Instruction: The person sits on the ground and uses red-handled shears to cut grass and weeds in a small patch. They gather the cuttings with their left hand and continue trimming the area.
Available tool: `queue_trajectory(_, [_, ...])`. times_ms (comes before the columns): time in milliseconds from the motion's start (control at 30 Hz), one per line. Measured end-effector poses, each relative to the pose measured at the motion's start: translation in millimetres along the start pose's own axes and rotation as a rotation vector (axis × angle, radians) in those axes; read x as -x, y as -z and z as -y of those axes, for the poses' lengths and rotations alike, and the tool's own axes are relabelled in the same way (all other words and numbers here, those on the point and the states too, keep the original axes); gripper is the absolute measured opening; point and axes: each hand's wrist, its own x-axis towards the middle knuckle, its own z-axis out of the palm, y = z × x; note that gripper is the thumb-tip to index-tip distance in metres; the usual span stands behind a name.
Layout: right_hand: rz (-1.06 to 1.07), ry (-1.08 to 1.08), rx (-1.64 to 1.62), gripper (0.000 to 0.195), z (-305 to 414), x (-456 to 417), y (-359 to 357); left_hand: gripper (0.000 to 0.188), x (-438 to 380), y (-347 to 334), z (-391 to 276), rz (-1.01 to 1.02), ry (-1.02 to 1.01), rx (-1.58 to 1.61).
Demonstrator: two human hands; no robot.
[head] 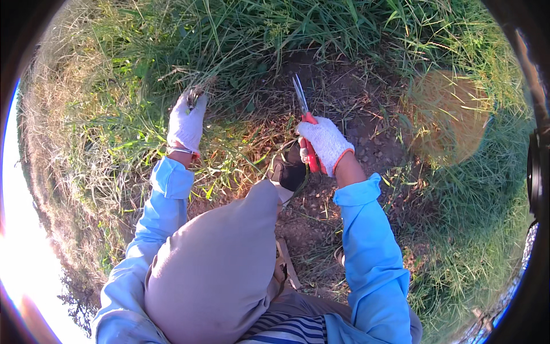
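My left hand (189, 118), in a white knit glove, is at the upper left, closed around a tuft of pulled grass (195, 88) with soil-coloured roots or dry stalks. My right hand (324, 142), gloved likewise with an orange cuff edge, grips red-handled shears (308, 118) near the centre. Their metal blades (300, 92) point up and away from me, slightly apart at the tips, over bare soil (339, 94) strewn with cut grass. A grass strand hangs beside the lower red handle. The palm side of the right hand is hidden.
Tall green grass (240, 34) stands ahead, with drier grass (56, 107) at the left. My dark shoe (292, 170) rests on the ground below the shears. My grey-covered knee (215, 258) fills the lower middle. A wooden strip (288, 262) lies beside it. More grass (468, 241) grows at the right.
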Motion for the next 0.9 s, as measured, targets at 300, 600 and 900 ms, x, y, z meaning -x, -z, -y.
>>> queue_trajectory(300, [-0.016,-0.103,0.285,0.017,-26.9,-18.9,-19.4,0.090,-6.3,-94.0,-38.2,0.368,-0.112,-0.766])
queue_trajectory(600, [-0.011,-0.097,0.352,0.019,-36.4,-41.8,-20.9,0.057,-47.9,-115.6,-6.0,0.475,-0.053,-1.010])
queue_trajectory(900, [0.108,-0.127,0.165,0.014,-46.7,-54.1,-20.1,0.041,-84.9,-97.3,14.6,0.693,-0.032,-0.557])
